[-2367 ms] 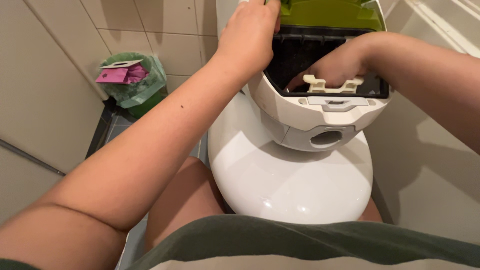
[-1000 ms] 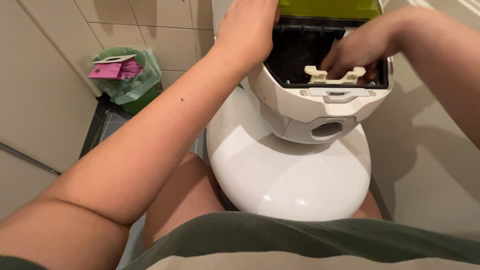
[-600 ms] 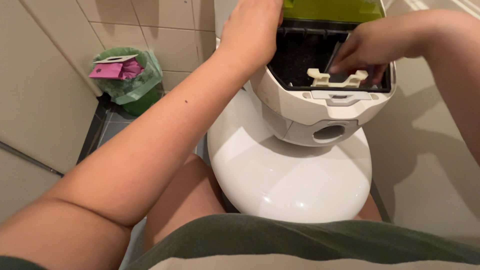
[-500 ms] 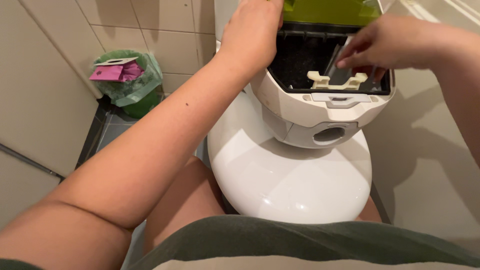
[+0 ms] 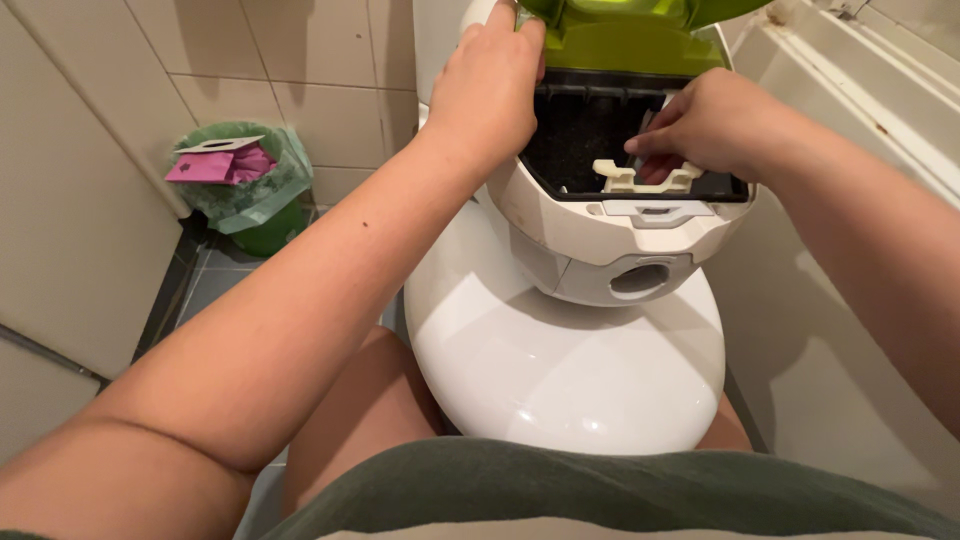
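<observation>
On top of the closed white toilet lid [image 5: 560, 370] sits a round white machine [image 5: 620, 235] with a dark open box inside it. Its green cover [image 5: 625, 35] is flipped up at the back. A cream plastic clip [image 5: 645, 177] lies across the front of the dark box.

The right hand [image 5: 715, 125] is down in the box, just behind the clip. Its fingers are curled in close and pinch a thin flat piece [image 5: 660, 165] that looks grey and a bit pink. The hand hides most of that piece, so its shape is hard to tell.

The left hand [image 5: 487, 90] is on the top left corner of the machine. Its fingers are wrapped over the edge where the green cover meets the white body, and it holds on there.

The front of the machine has a dark oval hole [image 5: 640, 280], and it faces the person.

The left arm stretches across the middle and covers part of the toilet and the floor. Behind it, by the tiled wall [image 5: 290, 70], stands a small bin with a green bag [image 5: 250, 195]. A pink packet [image 5: 225, 165] sticks out of the top. The bin is well apart from the machine. On the right is a pale wall [image 5: 830, 330], very near the toilet. The person's knees and a dark green cloth [image 5: 620, 490] are at the bottom.
</observation>
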Demonstrator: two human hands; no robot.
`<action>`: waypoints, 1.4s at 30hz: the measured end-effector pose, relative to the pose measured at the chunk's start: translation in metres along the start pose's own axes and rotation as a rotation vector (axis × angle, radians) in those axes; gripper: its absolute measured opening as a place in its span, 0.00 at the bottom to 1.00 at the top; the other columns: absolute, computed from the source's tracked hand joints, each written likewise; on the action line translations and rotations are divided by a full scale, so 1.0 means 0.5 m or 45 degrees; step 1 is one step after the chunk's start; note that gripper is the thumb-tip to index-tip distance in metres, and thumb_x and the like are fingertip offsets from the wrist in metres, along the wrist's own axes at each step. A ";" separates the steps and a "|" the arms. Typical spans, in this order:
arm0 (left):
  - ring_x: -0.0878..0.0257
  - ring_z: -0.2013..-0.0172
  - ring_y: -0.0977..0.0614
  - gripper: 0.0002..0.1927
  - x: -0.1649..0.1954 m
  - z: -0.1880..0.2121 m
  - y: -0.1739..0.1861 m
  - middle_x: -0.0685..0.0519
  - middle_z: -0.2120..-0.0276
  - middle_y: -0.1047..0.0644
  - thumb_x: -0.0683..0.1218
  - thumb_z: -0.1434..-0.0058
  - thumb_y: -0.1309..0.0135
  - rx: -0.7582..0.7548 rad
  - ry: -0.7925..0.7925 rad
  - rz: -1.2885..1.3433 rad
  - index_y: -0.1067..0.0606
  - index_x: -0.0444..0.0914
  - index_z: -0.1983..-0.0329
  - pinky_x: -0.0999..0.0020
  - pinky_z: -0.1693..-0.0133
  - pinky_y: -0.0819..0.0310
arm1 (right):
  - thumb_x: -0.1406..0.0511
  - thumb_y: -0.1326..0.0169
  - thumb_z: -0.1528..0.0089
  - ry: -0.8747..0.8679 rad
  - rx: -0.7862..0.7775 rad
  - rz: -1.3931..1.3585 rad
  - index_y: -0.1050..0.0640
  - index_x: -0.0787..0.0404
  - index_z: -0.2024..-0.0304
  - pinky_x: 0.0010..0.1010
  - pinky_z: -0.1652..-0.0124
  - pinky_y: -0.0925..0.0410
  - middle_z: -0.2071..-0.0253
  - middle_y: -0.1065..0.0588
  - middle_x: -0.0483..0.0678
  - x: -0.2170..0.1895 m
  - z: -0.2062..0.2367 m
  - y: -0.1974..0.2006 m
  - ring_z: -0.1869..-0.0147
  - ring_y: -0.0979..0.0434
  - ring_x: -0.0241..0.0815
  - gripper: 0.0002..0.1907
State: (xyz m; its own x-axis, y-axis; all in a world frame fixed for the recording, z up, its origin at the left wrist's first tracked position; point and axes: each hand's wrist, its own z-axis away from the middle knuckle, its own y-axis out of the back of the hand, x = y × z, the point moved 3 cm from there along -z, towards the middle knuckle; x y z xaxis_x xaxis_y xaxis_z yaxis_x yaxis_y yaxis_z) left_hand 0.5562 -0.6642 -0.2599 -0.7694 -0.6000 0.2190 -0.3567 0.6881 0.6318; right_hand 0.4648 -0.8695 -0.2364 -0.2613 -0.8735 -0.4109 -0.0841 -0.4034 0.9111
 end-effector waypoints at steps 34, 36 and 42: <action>0.46 0.53 0.24 0.20 -0.003 -0.005 -0.002 0.47 0.53 0.27 0.35 0.59 0.34 -0.029 0.010 0.006 0.27 0.38 0.63 0.49 0.58 0.25 | 0.56 0.33 0.44 0.137 0.194 -0.035 0.14 0.62 0.66 0.32 0.63 0.26 0.71 0.17 0.48 -0.010 0.022 0.000 0.68 0.17 0.39 0.16; 0.47 0.52 0.24 0.24 -0.007 0.001 0.001 0.50 0.56 0.25 0.38 0.58 0.31 0.021 -0.055 0.086 0.28 0.38 0.58 0.50 0.56 0.26 | 0.57 0.31 0.45 0.195 0.283 0.212 0.14 0.58 0.62 0.37 0.65 0.28 0.71 0.18 0.49 -0.009 0.039 0.009 0.68 0.19 0.44 0.14; 0.48 0.51 0.24 0.30 -0.019 0.003 0.001 0.51 0.56 0.24 0.46 0.56 0.24 0.059 -0.098 0.162 0.30 0.39 0.55 0.52 0.53 0.29 | 0.61 0.29 0.45 0.385 0.494 0.596 0.12 0.58 0.61 0.40 0.66 0.31 0.72 0.20 0.53 -0.035 0.107 0.028 0.71 0.23 0.51 0.12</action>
State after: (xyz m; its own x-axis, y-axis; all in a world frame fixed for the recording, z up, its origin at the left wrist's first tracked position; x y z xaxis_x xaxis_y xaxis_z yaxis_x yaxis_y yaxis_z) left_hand 0.5626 -0.6573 -0.2627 -0.8477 -0.4749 0.2363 -0.2764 0.7757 0.5674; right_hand 0.4170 -0.8452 -0.2149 -0.0787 -0.9928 0.0905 -0.3815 0.1138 0.9173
